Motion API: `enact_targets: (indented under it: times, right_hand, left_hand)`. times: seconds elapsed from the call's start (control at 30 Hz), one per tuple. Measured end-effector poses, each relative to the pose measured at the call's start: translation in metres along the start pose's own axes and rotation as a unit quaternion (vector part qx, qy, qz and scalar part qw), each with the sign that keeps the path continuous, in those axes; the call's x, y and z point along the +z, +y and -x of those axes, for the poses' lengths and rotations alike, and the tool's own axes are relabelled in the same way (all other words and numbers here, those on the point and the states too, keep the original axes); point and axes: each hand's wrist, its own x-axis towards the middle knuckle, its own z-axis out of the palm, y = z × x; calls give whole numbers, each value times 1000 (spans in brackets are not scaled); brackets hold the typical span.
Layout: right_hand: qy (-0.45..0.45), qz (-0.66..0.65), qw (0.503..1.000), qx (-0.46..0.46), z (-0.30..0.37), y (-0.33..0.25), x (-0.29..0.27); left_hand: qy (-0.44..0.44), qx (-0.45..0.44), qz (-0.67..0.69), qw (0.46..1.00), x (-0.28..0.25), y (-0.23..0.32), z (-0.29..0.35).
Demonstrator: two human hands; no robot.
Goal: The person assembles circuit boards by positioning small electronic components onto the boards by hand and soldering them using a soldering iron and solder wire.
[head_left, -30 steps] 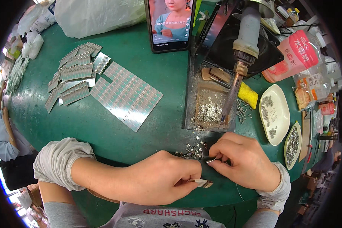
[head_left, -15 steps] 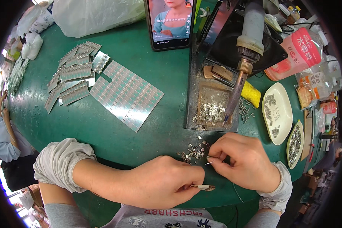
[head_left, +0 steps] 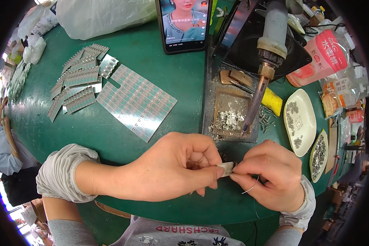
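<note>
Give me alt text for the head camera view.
A person's left hand and right hand meet at a small pale piece, with a thin wire in the right. Beyond them, a soldering iron slants over a tray of metal bits on a green table.
</note>
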Motion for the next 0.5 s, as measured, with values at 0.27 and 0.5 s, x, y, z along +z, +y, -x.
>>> enact_targets:
  times: [0.27, 0.5]
  right_hand:
    - [-22, 77, 992, -99, -2, 2, -3]
    - [-38, 63, 997, -2, -1, 8, 0]
  left_hand:
    - [-27, -19, 19, 999, -8, 11, 0]
    - [63, 14, -18, 998, -18, 11, -4]
